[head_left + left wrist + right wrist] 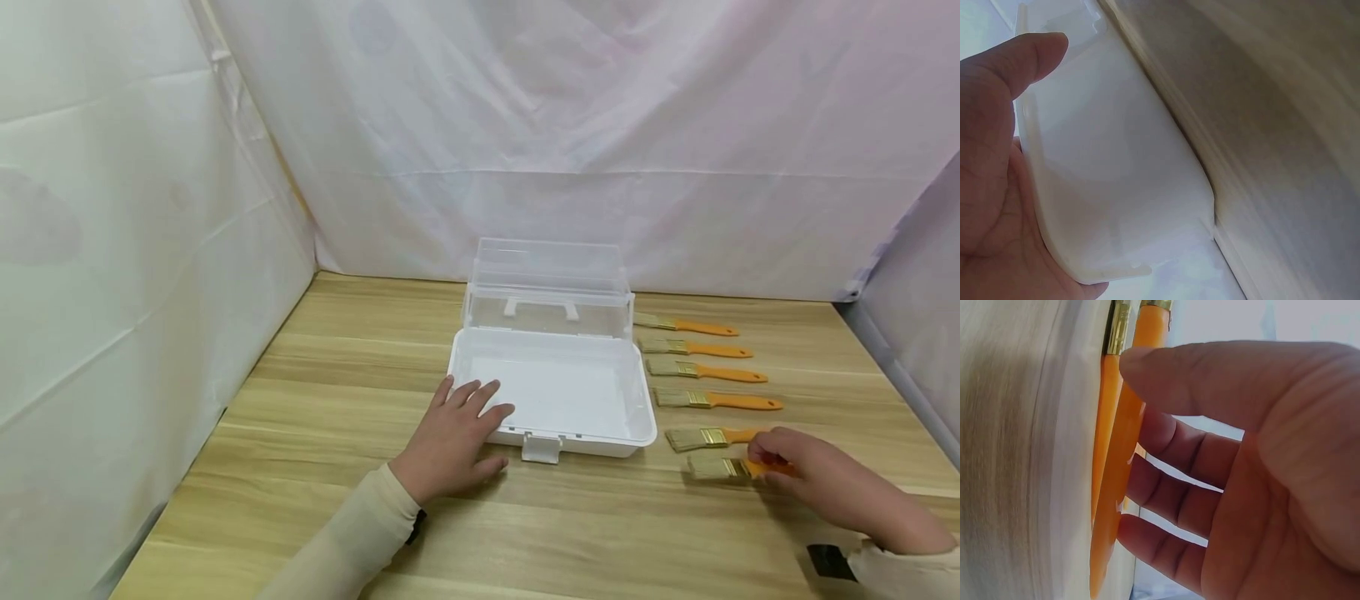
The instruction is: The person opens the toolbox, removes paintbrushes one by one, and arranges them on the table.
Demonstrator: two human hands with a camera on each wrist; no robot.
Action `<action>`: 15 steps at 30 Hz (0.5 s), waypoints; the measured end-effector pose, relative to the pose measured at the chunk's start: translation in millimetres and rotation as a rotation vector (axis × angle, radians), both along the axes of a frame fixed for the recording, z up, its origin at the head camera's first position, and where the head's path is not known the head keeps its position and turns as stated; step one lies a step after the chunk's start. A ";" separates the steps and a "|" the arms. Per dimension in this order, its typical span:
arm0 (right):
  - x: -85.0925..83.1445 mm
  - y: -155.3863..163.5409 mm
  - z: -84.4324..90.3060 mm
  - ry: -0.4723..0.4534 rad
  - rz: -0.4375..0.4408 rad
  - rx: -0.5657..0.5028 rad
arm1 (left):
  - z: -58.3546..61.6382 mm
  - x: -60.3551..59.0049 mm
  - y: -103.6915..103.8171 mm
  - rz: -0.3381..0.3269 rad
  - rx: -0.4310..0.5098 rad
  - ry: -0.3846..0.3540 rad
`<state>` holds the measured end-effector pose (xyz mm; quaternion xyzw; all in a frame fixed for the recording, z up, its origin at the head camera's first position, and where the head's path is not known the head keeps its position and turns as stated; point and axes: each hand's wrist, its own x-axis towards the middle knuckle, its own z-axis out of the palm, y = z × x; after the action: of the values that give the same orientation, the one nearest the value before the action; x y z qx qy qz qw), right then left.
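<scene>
Nearest brush [723, 467] flat on table [345, 392], last of row at right of box [555, 392], bristles toward box, orange handle under right hand [832, 487]
Right hand fingers curling about that handle, thumb over it in wrist view [1124, 487]; grasp looks just closing, brush not lifted off wood
Second brush [708, 437] just beside it, handle end near right fingertips; both handles side by side in right wrist view, second [1107, 419] against table
Four more brushes [708, 367] farther back in same row, evenly spaced, handles pointing right, untouched
Box white, tray bare inside, clear lid [547, 283] standing open at back, latch [542, 448] hanging at front edge
Left hand [453, 433] flat on table against box's near left corner, fingers straight and relaxed, gripping nothing; palm and thumb pressed to rounded box wall [1116, 187] in left wrist view, apparently steadying it
Progress, as judged: nothing in box, all six brushes out on table; first pickup only beginning, everything else left
White cloth backdrop [525, 125] round three sides of table; small dark object [831, 562] by right wrist, kind not clear
</scene>
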<state>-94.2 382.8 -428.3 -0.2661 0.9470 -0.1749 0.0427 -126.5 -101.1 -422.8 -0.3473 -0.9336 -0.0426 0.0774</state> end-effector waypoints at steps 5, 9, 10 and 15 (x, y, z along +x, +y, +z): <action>-0.7 0.2 -1.1 -0.019 -0.006 0.011 | 0.5 0.2 -0.1 -0.002 0.002 0.001; -1.6 -1.0 -1.7 -0.015 -0.005 0.011 | 0.9 0.2 -0.1 -0.003 0.004 0.004; -1.8 -1.4 -1.8 -0.015 -0.007 0.011 | 0.7 0.1 0.0 -0.004 0.006 0.006; -2.2 -2.4 -2.7 -0.039 0.010 0.000 | -0.5 0.1 -0.6 -0.015 0.029 0.029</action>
<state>-96.4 380.4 -431.0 -0.2675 0.9446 -0.1796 0.0619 -126.5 -101.6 -423.3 -0.3536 -0.9290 -0.0517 0.0957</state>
